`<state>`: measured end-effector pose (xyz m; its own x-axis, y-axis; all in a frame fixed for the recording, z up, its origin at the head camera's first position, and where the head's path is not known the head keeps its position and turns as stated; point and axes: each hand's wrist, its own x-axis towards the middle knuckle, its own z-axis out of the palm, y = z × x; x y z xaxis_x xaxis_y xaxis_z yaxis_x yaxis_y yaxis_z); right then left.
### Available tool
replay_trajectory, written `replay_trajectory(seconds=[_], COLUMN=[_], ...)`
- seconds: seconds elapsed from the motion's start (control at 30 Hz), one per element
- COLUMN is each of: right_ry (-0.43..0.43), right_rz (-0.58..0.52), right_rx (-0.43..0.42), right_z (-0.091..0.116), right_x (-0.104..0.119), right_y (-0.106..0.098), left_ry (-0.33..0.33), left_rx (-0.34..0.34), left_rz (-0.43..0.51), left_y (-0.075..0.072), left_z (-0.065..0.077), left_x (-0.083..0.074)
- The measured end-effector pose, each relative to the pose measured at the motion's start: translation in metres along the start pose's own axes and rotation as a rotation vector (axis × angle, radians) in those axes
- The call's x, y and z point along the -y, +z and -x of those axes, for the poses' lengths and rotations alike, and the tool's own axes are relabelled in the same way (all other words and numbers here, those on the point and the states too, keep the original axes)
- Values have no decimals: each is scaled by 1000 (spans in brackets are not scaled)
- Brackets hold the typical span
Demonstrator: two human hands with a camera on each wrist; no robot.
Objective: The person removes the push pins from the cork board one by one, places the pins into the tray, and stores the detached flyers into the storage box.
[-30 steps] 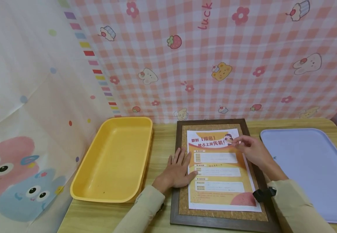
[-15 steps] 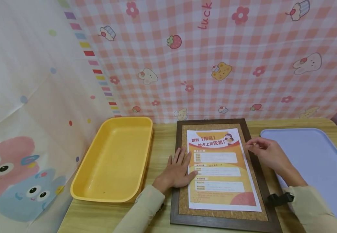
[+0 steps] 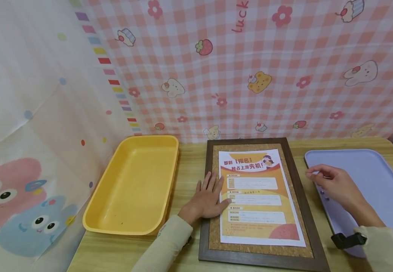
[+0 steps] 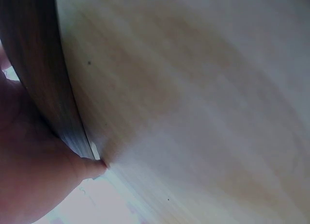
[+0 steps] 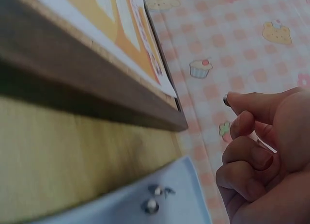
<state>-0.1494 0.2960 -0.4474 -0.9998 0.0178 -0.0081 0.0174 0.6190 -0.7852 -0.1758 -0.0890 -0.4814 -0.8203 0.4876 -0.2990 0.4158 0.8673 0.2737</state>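
My left hand [image 3: 205,200] rests flat, fingers spread, across the left side of a dark-framed cork board [image 3: 208,230] and the edge of an orange and white printed poster [image 3: 255,207] lying on it. In the left wrist view, the hand [image 4: 36,170] lies over the wooden frame [image 4: 43,64]. My right hand [image 3: 340,189] is raised above the left edge of a lavender tray [image 3: 379,196]. A small silver pin [image 5: 226,100] shows at its fingertips in the right wrist view, partly hidden. Shiny silver pins [image 5: 151,205] lie in the tray below.
A deep yellow tray [image 3: 133,185] stands left of the board on the wooden table [image 3: 189,158]. A pink checked cloth [image 3: 216,68] hangs behind the table, and a pale patterned curtain [image 3: 47,113] hangs on the left.
My right hand has moved right, from the poster's upper right corner across the frame to above the tray's left edge. The left hand has stayed in place on the board.
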Motion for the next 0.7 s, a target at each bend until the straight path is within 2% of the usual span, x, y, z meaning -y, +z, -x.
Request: replay_trajectory(seconds=[0.33, 0.7], right_ry=[22, 91], right_rz=[38, 148], right_rx=[-18, -48], right_z=[13, 24], right_x=[-25, -53], right_y=[-18, -21], left_ry=[1, 0], left_rx=[6, 5], left_rz=[3, 7], left_y=[-1, -3], left_z=[1, 2], left_x=[-1, -2])
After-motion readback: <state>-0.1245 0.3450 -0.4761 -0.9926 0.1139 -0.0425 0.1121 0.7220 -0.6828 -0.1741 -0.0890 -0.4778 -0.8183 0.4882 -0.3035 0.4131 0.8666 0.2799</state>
